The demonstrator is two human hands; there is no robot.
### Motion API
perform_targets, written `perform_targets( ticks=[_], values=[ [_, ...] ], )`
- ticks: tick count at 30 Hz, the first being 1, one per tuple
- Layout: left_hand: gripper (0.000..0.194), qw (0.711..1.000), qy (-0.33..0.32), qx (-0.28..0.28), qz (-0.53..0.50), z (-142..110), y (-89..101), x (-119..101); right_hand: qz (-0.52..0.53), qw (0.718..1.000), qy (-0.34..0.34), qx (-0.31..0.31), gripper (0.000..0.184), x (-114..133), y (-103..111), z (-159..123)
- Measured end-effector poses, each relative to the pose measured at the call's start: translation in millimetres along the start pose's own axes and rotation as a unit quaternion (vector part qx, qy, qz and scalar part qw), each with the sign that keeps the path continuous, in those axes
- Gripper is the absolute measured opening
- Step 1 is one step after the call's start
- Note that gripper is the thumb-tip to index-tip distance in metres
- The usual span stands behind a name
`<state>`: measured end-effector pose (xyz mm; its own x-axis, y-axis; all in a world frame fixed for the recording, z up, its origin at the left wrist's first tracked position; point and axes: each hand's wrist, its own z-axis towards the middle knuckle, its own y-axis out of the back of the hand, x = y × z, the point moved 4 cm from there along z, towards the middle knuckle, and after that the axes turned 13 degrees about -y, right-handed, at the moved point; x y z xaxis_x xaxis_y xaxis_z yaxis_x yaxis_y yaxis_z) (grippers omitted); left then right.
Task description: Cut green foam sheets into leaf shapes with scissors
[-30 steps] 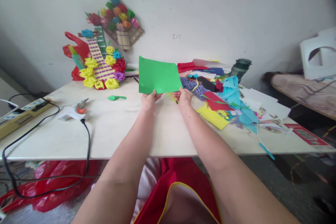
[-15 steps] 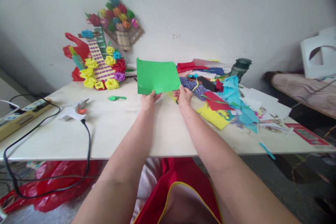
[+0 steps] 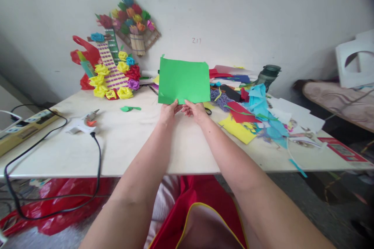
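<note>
A green sheet of paper (image 3: 184, 81) is held up above the table, its face toward me. My left hand (image 3: 169, 111) pinches its lower edge left of the middle, thumb in front and fingers behind. Close beside it, my right hand (image 3: 194, 111) grips the same edge, thumb on the front. The two hands are almost touching. Behind the right hand a black scissors handle (image 3: 208, 111) peeks out, the rest hidden. A small green paper leaf (image 3: 126, 108) lies on the table to the left.
A glue gun (image 3: 83, 124) with a black cord lies left, near a power strip (image 3: 27, 127). Paper roses (image 3: 124, 92) and a decorated strip stand at the back left. Coloured paper scraps (image 3: 242, 128), purple yarn (image 3: 221, 99) and a dark bottle (image 3: 269, 75) crowd the right.
The green sheet has shifted right and slightly up, turning a little. My right hand has slid from its right corner along the lower edge toward my left hand.
</note>
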<state>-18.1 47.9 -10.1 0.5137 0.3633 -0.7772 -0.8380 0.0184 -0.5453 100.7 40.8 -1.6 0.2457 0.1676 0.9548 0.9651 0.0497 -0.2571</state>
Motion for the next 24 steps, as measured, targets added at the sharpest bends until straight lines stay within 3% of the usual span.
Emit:
perform_targets(
  ticks=[7, 13, 24],
  values=[
    [0.022, 0.999, 0.017, 0.026, -0.015, 0.3, -4.1, 5.0, -0.002, 0.997, 0.026, -0.067, 0.030, 0.8, -1.1, 0.5],
    [0.021, 0.999, 0.016, 0.031, -0.017, -8.3, -15.3, 6.5, -0.023, 0.996, 0.049, -0.071, 0.028, -1.1, -4.0, -1.0],
    [0.018, 0.997, 0.059, -0.044, 0.002, -7.2, -11.0, 13.1, -0.077, 0.987, 0.066, -0.121, 0.027, -4.3, -4.7, 1.1]
  ],
)
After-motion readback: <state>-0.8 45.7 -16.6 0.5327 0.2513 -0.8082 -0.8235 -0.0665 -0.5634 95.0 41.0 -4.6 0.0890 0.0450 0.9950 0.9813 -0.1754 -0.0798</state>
